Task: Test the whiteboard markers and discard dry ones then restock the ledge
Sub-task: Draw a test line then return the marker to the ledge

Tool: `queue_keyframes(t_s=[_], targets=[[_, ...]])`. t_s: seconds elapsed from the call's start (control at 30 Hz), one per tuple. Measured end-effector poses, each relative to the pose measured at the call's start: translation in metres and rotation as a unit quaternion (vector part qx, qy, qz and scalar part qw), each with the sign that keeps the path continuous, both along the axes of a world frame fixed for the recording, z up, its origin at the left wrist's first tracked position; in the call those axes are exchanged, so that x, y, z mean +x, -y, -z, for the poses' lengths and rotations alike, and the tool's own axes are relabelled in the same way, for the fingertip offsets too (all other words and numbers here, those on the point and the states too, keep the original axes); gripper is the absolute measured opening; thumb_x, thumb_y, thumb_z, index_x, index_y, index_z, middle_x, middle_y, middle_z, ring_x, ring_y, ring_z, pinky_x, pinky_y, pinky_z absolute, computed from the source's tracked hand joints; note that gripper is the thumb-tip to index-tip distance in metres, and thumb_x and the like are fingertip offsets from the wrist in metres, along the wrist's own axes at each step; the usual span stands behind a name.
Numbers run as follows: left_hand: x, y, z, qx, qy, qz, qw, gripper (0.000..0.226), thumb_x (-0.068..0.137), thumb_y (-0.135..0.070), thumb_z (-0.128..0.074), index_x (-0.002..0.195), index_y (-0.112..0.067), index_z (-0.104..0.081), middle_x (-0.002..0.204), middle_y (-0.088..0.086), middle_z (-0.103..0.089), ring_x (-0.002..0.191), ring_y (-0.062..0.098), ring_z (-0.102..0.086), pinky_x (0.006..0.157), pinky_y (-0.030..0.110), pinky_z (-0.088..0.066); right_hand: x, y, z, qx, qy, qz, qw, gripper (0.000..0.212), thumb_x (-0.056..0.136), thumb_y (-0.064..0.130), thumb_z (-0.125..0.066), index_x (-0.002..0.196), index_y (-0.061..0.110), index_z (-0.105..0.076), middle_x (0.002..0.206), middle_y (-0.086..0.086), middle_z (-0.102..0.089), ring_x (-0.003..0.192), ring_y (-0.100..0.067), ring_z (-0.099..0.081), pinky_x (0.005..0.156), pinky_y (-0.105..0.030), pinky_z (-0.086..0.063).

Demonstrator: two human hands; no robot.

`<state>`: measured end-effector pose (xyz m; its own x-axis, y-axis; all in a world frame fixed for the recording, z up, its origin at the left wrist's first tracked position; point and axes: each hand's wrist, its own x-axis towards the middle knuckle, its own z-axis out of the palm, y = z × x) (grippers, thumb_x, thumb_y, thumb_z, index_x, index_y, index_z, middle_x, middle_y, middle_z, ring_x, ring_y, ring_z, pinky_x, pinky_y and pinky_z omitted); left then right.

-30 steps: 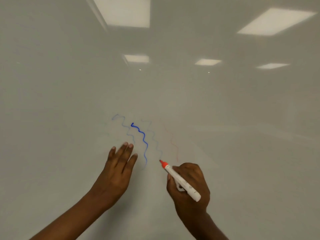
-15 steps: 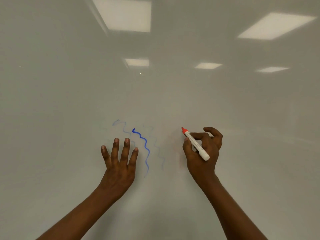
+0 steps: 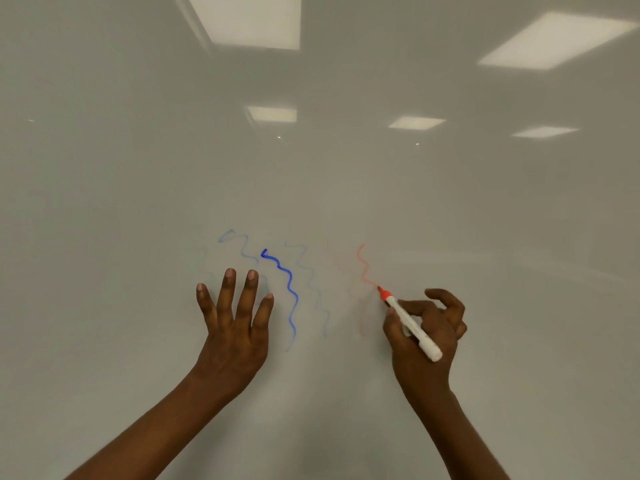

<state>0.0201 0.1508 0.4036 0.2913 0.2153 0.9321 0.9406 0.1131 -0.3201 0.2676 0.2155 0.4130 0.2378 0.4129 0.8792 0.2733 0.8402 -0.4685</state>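
The right hand (image 3: 424, 336) grips a white-barrelled marker (image 3: 410, 323) with a red-orange tip, pinched between thumb and forefinger while the other fingers curl loosely behind. The marker slants up and to the left, and its tip touches the whiteboard (image 3: 104, 202) at the lower end of a thin red squiggle (image 3: 363, 265). That line is pale and uneven. Just to its left, a still fainter reddish trace (image 3: 356, 299) runs downward, barely readable.

The left hand (image 3: 235, 327) lies flat against the board, fingers spread and pointing up, holding nothing. It sits directly over the lower part of the faint blue wavy lines (image 3: 242, 247) at the left, hiding where they end. Just beside its forefinger runs a bold, dark blue squiggle (image 3: 289, 292), the strongest mark on the surface, and to the right of that a washed-out blue-grey one (image 3: 311, 289). The blue marks stand between the two hands; the red ones lie nearer the right hand.

The glossy board fills the whole view and mirrors several rectangular ceiling lights (image 3: 247, 20) across its upper half.
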Motion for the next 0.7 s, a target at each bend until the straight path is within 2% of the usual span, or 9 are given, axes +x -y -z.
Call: queue_keyframes(t_s=[0.1,0.2,0.3,0.37,0.43,0.5,0.57,0.63,0.7], targets=[[0.002,0.002,0.002,-0.012,0.010,0.047,0.999,0.034,0.086,0.012,-0.029,0.113,-0.004,-0.042,0.135,0.030,-0.033,0.130,0.055,-0.023,0.094,0.080,-0.021,0.011,-0.002,0.020,-0.037,-0.012,-0.001,0.999,0.006,0.072,0.039,-0.055,0.070,0.033,-0.055,0.093,-0.010,-0.063,0.118,-0.029,-0.044,0.088,-0.008,-0.023],[0.006,0.007,0.004,-0.015,0.014,0.087,0.996,0.026,0.090,0.009,-0.026,0.104,-0.006,-0.043,0.133,0.028,-0.035,0.130,0.053,-0.025,0.098,0.077,-0.022,0.016,0.003,0.042,-0.034,-0.009,0.017,0.999,0.005,0.071,0.037,-0.055,0.069,0.034,-0.052,0.087,-0.002,-0.062,0.115,-0.027,-0.046,0.087,-0.021,-0.030],[0.011,0.010,0.013,-0.029,0.007,0.119,0.992,0.022,0.094,0.004,-0.026,0.102,-0.006,-0.044,0.132,0.025,-0.039,0.130,0.050,-0.029,0.103,0.071,-0.023,0.016,0.007,0.069,-0.063,0.013,0.024,0.998,0.009,0.069,0.039,-0.056,0.074,0.042,-0.049,0.091,-0.011,-0.063,0.108,-0.039,-0.049,0.087,-0.006,-0.026],[0.017,0.013,0.020,-0.049,0.054,0.132,0.989,0.022,0.098,-0.002,-0.029,0.110,-0.005,-0.048,0.137,0.018,-0.042,0.134,0.041,-0.032,0.109,0.060,-0.026,0.015,0.009,0.083,-0.081,0.037,0.022,0.996,0.007,0.069,0.040,-0.057,0.073,0.040,-0.052,0.087,-0.013,-0.064,0.106,-0.043,-0.051,0.088,-0.002,-0.022],[0.024,0.019,0.026,-0.106,0.122,0.103,0.981,0.034,0.099,-0.007,-0.040,0.130,-0.018,-0.049,0.143,-0.007,-0.034,0.137,0.013,-0.028,0.112,0.033,-0.027,0.013,0.015,0.085,-0.094,0.059,0.016,0.994,0.012,0.068,0.036,-0.062,0.070,0.043,-0.052,0.085,-0.001,-0.064,0.109,-0.037,-0.052,0.091,-0.007,-0.022],[0.032,0.023,0.031,-0.121,0.175,0.120,0.970,0.047,0.095,-0.008,-0.047,0.124,-0.045,-0.048,0.132,-0.026,-0.037,0.123,-0.003,-0.039,0.098,0.021,-0.037,0.008,0.028,0.078,-0.093,0.052,0.003,0.994,0.017,0.066,0.033,-0.064,0.067,0.045,-0.051,0.088,0.019,-0.060,0.116,-0.013,-0.050,0.090,-0.027,-0.032],[0.035,0.030,0.029,-0.102,0.172,0.172,0.965,0.034,0.086,-0.005,-0.042,0.108,-0.028,-0.050,0.117,-0.011,-0.051,0.100,0.005,-0.056,0.072,0.024,-0.053,0.002,0.046,0.069,-0.067,0.041,-0.022,0.997,0.009,0.067,0.036,-0.060,0.066,0.042,-0.053,0.094,0.030,-0.058,0.113,0.004,-0.045,0.073,-0.044,-0.045],[0.028,0.026,0.040,-0.087,0.132,0.199,0.967,0.020,0.079,-0.006,-0.034,0.093,-0.013,-0.045,0.112,0.003,-0.049,0.088,0.016,-0.061,0.049,0.024,-0.052,-0.005,0.065,0.065,-0.035,0.043,-0.074,0.996,0.008,0.070,0.035,-0.062,0.075,0.039,-0.057,0.091,0.026,-0.061,0.110,-0.002,-0.049,0.064,-0.048,-0.050],[0.031,0.026,0.041,-0.075,0.143,0.232,0.959,0.015,0.084,-0.007,-0.034,0.093,-0.012,-0.045,0.111,0.004,-0.051,0.098,0.013,-0.058,0.056,0.025,-0.053,-0.014,0.082,0.061,-0.022,0.051,-0.133,0.990,0.016,0.070,0.034,-0.064,0.081,0.043,-0.057,0.092,0.025,-0.061,0.109,-0.008,-0.052,0.062,-0.040,-0.052]])
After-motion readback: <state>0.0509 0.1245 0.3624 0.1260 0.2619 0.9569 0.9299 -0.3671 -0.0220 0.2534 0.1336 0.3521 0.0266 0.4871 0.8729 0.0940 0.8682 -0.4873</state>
